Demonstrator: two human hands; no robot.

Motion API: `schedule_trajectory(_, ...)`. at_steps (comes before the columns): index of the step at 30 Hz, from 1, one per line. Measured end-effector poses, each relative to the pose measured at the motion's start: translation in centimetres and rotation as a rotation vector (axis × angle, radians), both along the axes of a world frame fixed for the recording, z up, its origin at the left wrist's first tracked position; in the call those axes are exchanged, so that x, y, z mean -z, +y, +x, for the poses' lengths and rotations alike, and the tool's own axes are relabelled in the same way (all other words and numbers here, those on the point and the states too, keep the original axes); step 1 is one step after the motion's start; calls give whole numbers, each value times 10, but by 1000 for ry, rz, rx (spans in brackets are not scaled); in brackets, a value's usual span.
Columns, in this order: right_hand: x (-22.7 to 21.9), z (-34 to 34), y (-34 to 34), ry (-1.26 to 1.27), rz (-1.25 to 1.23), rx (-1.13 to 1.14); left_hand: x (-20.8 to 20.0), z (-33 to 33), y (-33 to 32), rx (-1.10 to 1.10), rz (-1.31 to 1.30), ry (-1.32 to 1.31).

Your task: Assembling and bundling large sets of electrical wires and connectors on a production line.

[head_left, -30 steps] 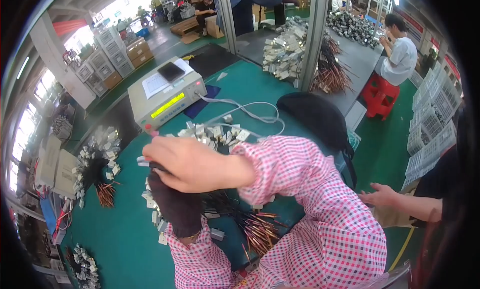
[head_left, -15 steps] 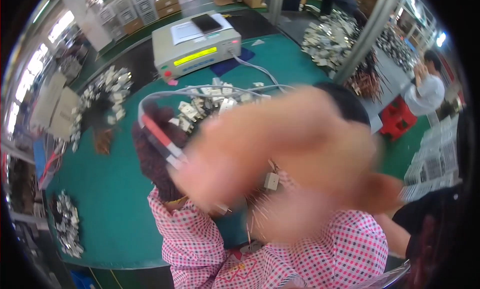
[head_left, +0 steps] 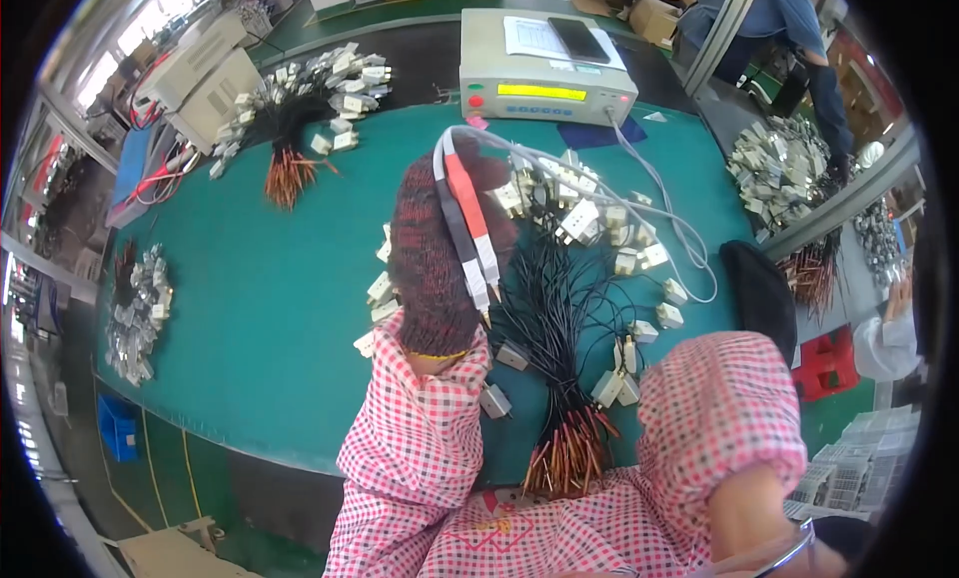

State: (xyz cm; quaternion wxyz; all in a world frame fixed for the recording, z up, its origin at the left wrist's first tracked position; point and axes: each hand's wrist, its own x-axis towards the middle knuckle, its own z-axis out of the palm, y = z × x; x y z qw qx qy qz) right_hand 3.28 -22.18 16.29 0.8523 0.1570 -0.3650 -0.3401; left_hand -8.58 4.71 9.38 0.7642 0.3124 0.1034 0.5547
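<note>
My left hand (head_left: 425, 258), in a dark maroon knitted glove, is closed around a pair of test probes, one red (head_left: 465, 193) and one black (head_left: 453, 218). Their metal tips point down toward a bundle of black power cords (head_left: 549, 298) beside the glove. White plugs (head_left: 579, 218) fan out at the bundle's far end, and bare copper wire ends (head_left: 569, 453) gather near me. At the lower right my right hand (head_left: 741, 508) shows mainly as a bare wrist below the checked sleeve, bent back toward me beside a clear glasses rim; its fingers are hidden.
A tester (head_left: 544, 93) with a yellow display stands at the back, bearing papers and a phone (head_left: 578, 40). More cord bundles lie at the back left (head_left: 290, 138) and left edge (head_left: 140, 313). A metal post (head_left: 839, 208) rises at right, with co-workers beyond.
My blurred right hand, which covered the middle of the view, has drawn back to the lower right, uncovering the cord bundle. The view has shifted; my left hand keeps the probes.
</note>
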Motion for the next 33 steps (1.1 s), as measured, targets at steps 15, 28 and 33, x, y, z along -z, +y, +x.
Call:
schedule_trajectory(15,48,18,130,-730,-1345,385,-9,1,-45,-316,512,390)
schedule_trajectory(28,62,17,174,-401,-1748,-113,10,11,-8,-175,672,568)
schedule_trajectory(33,56,34,169,-154,-1612,-274,16,35,-3,-16,655,527)
